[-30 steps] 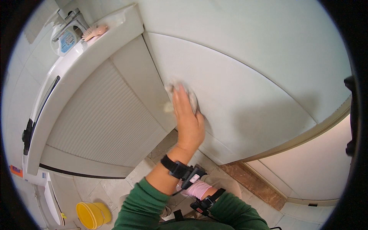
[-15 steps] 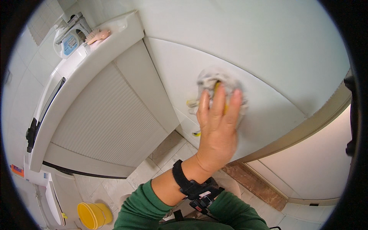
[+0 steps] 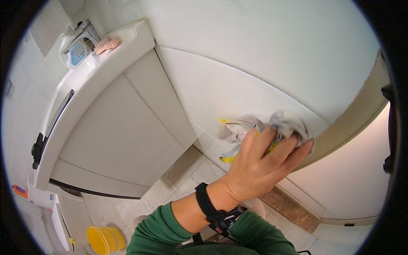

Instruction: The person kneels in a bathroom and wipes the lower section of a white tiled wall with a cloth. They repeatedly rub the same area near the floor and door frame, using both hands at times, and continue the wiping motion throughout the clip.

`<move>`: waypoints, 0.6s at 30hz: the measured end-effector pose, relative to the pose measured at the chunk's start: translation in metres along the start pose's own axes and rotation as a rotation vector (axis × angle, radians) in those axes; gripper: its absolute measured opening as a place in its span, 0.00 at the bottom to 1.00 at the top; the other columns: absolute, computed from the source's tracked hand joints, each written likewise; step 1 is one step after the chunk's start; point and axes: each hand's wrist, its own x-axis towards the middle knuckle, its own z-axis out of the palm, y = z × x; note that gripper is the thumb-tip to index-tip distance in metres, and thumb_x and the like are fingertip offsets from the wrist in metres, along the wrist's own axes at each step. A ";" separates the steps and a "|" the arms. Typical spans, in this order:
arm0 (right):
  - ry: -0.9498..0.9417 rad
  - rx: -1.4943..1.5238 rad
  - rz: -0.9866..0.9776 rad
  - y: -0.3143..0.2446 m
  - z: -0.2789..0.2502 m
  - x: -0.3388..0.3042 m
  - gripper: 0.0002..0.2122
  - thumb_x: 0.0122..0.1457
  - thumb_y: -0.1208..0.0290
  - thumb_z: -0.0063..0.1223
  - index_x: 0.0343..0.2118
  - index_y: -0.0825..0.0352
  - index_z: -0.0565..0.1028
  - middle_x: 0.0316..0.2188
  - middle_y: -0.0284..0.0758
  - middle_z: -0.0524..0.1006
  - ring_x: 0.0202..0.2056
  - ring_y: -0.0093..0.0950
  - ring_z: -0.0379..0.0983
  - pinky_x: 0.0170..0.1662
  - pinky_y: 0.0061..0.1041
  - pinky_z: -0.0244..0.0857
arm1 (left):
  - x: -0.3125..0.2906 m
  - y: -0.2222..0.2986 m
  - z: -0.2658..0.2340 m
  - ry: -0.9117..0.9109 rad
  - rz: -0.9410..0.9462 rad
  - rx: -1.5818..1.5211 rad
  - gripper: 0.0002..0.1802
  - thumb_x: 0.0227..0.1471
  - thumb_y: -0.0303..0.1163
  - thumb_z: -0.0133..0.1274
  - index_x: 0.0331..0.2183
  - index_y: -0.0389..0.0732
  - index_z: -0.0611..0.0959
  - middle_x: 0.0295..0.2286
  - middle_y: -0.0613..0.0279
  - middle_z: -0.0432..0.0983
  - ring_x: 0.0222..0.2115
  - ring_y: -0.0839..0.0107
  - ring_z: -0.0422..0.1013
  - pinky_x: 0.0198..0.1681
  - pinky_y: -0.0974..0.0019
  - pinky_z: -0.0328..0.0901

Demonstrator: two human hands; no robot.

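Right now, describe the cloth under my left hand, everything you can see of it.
The cloth is soft-looking fabric, greyish white with yellow edging or patches, crumpled into uneven folds. One bunch sits at the fingertips; looser folds spread to the left, with a yellow-edged corner hanging lower. The left hand has its fingers curled over it, hiding its middle. It appears to lie against the white wall, close to the beige trim. Parts are blurred.

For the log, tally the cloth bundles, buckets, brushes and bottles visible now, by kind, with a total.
Cloth bundle: 1, under the left hand
Bucket: 1
Brush: 1
Bottle: 1
Total: 4
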 end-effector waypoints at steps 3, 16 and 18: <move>0.011 -0.003 -0.004 0.001 0.002 -0.001 0.19 0.58 0.61 0.42 0.51 0.60 0.73 0.50 0.39 0.76 0.52 0.40 0.71 0.56 0.34 0.62 | 0.007 0.002 -0.003 -0.003 0.000 0.003 0.28 0.33 0.25 0.62 0.44 0.47 0.84 0.40 0.65 0.67 0.38 0.61 0.62 0.37 0.63 0.60; 0.053 -0.025 -0.023 0.004 0.006 -0.009 0.19 0.57 0.62 0.42 0.50 0.61 0.74 0.50 0.40 0.76 0.52 0.40 0.72 0.54 0.35 0.64 | 0.011 0.003 -0.010 -0.002 0.008 0.121 0.28 0.45 0.24 0.53 0.51 0.42 0.77 0.46 0.60 0.64 0.43 0.58 0.62 0.42 0.59 0.62; 0.056 -0.025 -0.023 0.004 0.007 -0.009 0.19 0.57 0.62 0.42 0.50 0.61 0.74 0.50 0.40 0.76 0.52 0.40 0.72 0.54 0.35 0.64 | 0.012 0.005 -0.011 -0.045 -0.015 0.106 0.28 0.45 0.24 0.53 0.52 0.42 0.76 0.46 0.59 0.64 0.42 0.58 0.62 0.42 0.59 0.62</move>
